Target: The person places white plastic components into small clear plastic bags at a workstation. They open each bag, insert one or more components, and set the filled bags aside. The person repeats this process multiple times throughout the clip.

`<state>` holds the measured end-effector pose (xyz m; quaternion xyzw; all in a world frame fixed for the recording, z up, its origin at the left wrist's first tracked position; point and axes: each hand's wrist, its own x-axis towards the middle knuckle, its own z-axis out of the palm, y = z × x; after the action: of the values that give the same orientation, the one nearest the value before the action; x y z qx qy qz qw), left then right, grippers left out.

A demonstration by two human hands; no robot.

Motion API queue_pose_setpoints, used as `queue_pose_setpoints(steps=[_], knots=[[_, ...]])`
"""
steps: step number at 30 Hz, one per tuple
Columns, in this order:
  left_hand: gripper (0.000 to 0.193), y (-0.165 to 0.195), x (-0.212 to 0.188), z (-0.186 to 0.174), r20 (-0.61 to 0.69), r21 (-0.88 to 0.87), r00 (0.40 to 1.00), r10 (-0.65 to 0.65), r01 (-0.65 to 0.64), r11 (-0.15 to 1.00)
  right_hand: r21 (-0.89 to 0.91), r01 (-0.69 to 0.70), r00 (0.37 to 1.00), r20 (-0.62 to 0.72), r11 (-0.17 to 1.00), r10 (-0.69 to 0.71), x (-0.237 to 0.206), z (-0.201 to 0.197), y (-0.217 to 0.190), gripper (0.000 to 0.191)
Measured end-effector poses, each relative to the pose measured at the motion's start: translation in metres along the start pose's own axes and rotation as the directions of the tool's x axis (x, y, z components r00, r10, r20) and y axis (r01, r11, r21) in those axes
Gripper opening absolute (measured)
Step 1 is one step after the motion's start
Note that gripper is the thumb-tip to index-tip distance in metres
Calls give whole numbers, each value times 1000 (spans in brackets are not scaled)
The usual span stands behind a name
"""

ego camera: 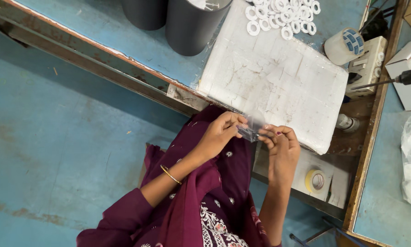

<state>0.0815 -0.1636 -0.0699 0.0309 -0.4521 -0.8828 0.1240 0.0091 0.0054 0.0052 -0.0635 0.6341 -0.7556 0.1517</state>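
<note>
Pinching a small clear plastic pouch between both hands: left hand grips its left end, right hand its right end. Long axis runs hand to hand, just off the white foam slab edge.

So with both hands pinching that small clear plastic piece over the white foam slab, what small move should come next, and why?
Probably a small pull apart with the fingertips. The left hand and the right hand both pinch the small clear plastic piece, which looks like a little bag, at opposite ends, just off the edge of the white foam slab. Whether its mouth is open cannot be told.
</note>
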Motion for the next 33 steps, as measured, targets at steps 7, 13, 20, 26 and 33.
queue_pose_setpoints(steps=[7,13,20,26,33], knots=[[11,24,-1,23,-47,302,987,153,-132,944,-373,79,997,49,924,-66,-1,27,0,23],[16,24,12,25,5,154,995,102,-102,983,-404,64,996,-25,912,-80,20,23,12,20],[51,30,31,-1,155,-235,988,-26,63,970,-322,69,991,-89,944,-103,48,0,20,17],[47,17,50,11,126,-167,990,-70,91,982,-265,87,996,-5,960,-92,69,7,18,28],[28,23,96,19,93,-58,996,5,1,998,-160,70,976,216,985,-34,114,27,-25,50]])
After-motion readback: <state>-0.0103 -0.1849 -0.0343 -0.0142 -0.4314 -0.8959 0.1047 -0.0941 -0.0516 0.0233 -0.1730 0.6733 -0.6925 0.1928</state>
